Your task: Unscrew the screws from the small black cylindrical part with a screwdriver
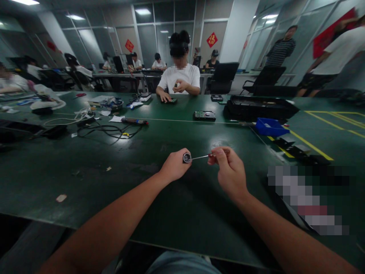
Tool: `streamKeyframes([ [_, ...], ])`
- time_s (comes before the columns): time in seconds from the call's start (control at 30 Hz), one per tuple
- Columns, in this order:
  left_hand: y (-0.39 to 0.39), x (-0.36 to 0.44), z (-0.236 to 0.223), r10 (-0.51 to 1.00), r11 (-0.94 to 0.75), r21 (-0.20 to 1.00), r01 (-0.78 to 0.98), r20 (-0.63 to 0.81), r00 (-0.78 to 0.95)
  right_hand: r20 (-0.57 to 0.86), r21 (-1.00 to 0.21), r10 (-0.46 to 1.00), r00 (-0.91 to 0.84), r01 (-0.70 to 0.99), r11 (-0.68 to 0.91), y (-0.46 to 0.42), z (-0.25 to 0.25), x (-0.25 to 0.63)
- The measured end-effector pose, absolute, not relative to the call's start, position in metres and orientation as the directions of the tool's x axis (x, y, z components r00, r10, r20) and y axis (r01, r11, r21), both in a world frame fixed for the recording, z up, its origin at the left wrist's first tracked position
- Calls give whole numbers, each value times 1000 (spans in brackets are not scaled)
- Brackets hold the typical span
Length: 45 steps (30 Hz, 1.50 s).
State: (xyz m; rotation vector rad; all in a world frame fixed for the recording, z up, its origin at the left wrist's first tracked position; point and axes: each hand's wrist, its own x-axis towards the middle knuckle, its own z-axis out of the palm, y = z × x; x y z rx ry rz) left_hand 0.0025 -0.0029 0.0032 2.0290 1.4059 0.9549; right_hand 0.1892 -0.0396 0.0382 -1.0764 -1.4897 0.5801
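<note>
My left hand [176, 166] is closed around a small dark cylindrical part [186, 157]. Its round end, with a pale ring and a dark recessed middle, faces the camera. In my right hand [231, 172] I grip a slim screwdriver [209, 155] by its reddish handle, between thumb and fingers. The thin metal shaft points left, and its tip meets or nearly meets the rim of the part; exact contact cannot be told. Both hands are above the green table [137, 194]. The rest of the part is hidden inside my left fist.
Across the table a person [181, 78] handles a circuit board [170, 100]. A hard drive [204, 115], black tray [259, 108] and blue bin [271, 127] lie ahead. Black cables [110, 131] and an electric screwdriver [134, 121] are at left. A blurred-out object [305, 201] lies right.
</note>
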Motion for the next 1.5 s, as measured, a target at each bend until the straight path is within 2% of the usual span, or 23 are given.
streamKeyframes([
  [0.13,-4,3,5,938,-346,739,578,258,231,555,-801,829,73,318,508,-39,37,192],
  [0.43,-5,5,5,938,-346,744,572,260,230,535,-758,845,-25,428,493,-38,32,190],
  [0.6,-4,3,3,927,-373,733,568,266,265,571,-608,818,-63,637,474,-38,36,195],
  [0.7,-4,3,3,932,-360,729,582,256,255,603,-538,794,-76,696,475,-37,35,196],
  [0.8,-4,3,3,935,-352,725,592,249,251,613,-534,781,-119,666,521,-39,36,195],
  [0.97,-2,1,0,932,-362,724,587,263,250,589,-509,729,-348,541,669,-43,43,195],
  [1.07,0,0,-2,934,-357,720,595,265,239,548,-501,736,-399,548,670,-45,45,196],
  [1.13,0,0,-2,933,-361,719,594,269,241,546,-522,760,-352,567,637,-45,44,196],
  [1.2,0,1,-1,931,-365,721,589,273,243,545,-608,797,-258,533,588,-44,40,195],
  [1.33,-2,2,1,934,-357,715,601,275,228,456,-814,881,-125,341,470,-38,33,193],
  [1.5,0,0,0,939,-344,691,635,269,216,405,-900,914,28,192,392,-29,32,193],
])
